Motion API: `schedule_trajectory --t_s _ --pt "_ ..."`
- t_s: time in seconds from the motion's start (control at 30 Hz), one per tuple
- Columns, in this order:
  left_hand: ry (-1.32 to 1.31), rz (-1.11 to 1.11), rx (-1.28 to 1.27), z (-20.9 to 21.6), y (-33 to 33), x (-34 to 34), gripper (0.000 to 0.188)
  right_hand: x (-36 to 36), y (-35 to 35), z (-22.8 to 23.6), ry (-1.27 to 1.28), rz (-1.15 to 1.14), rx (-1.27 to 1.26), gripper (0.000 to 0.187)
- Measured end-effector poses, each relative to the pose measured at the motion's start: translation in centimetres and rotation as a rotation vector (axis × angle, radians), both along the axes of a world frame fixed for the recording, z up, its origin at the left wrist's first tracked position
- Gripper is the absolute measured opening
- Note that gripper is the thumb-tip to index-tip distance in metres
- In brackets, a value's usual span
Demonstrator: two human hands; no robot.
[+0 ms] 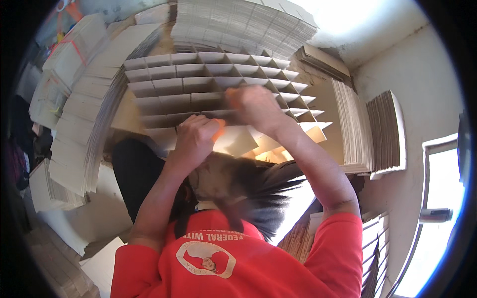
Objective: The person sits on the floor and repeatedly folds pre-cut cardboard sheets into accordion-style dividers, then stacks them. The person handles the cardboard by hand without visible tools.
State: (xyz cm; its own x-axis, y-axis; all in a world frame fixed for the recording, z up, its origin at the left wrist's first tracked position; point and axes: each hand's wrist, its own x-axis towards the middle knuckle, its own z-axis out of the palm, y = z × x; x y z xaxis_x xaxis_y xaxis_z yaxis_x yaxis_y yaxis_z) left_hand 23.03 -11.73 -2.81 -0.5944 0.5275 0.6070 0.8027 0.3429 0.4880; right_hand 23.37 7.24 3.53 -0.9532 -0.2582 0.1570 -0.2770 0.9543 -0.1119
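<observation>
A cardboard divider grid (198,87) of interlocking slotted strips stands in front of me, with open square cells on its right part. My left hand (195,133) is closed at the grid's near edge, over the front strip (238,140). Its thumb has an orange covering, and whatever its fingers hold is hidden. Farther in and to the right, my right hand (256,105) reaches over the middle of the grid, knuckles up. Orange shows at its fingertips too. Motion smears those fingers, so their grip on the strips is unclear.
A tall stack of slotted cardboard strips (243,25) stands behind the grid. Another long stack (82,124) runs along the left. Upright cardboard bundles (385,131) lean by the right wall. Wrapped pale packs (67,59) sit at far left; a bright window (442,238) is right.
</observation>
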Motion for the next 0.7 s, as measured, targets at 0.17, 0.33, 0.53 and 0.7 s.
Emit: schedule_trajectory --t_s 0.17,0.33,0.53,0.7 --pt "0.081 0.001 -0.021 0.8 0.4 1.1 0.048 5.3 10.2 0.6 0.524 -0.384 -0.054 0.044" --pt "0.120 -0.138 -0.304 2.8 2.3 2.4 0.068 14.2 22.1 -1.4 0.351 -0.888 0.293 0.054" --pt "0.061 -0.172 -0.371 1.7 2.9 2.2 0.070 18.6 25.6 -3.2 0.124 -0.934 0.263 0.042" --pt "0.159 -0.019 -0.161 2.5 0.7 2.1 0.073 18.6 27.0 -3.4 0.255 -1.032 0.069 0.028"
